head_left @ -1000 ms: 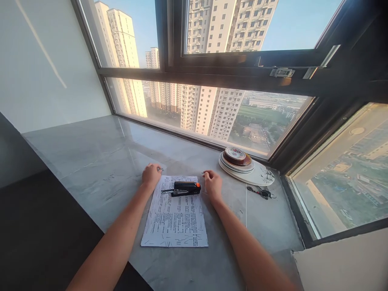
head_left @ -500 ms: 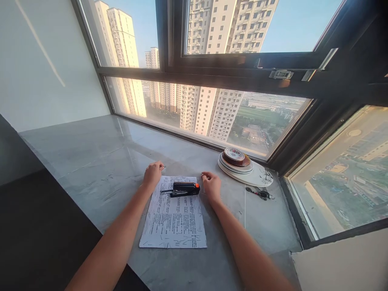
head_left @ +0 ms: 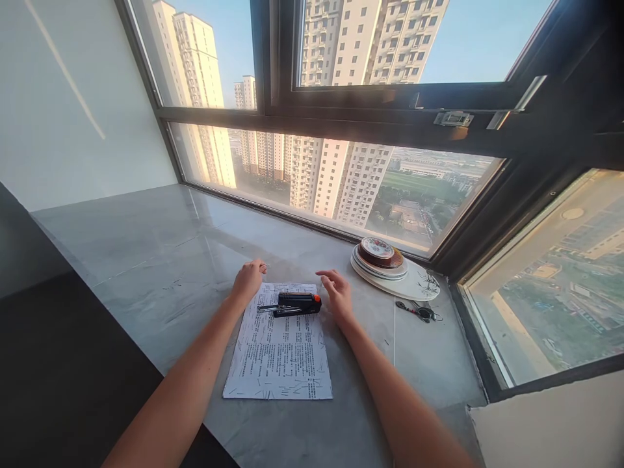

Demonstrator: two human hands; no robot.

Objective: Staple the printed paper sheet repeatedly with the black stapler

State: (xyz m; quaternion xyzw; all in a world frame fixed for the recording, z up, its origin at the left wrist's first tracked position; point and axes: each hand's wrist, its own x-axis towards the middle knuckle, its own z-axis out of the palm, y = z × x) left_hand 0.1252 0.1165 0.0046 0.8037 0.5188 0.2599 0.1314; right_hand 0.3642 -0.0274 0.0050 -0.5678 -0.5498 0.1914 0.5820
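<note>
My left hand (head_left: 249, 279) is closed above the far left corner of a printed paper sheet (head_left: 280, 357). A tiny thing shows at its fingertips, too small to make out. Just right of the sheet's far edge, my right hand (head_left: 337, 290) has its index finger stretched to the left and the thumb apart, with nothing visible in it. Between the hands, a black stapler (head_left: 298, 304) with an orange-red end lies on its side across the upper part of the sheet. Many thin dark staple-like marks are scattered over the paper.
A stack of plates (head_left: 380, 260) rests on a white oval platter (head_left: 423, 281) by the window. Keys with a dark fob (head_left: 423, 312) lie in front of it. The grey stone sill (head_left: 146, 260) ends at a dark drop on the left.
My right hand has moved slightly left, and its fingers have stretched out. My left hand has shifted a little right and stays closed. The stapler and paper have not moved.
</note>
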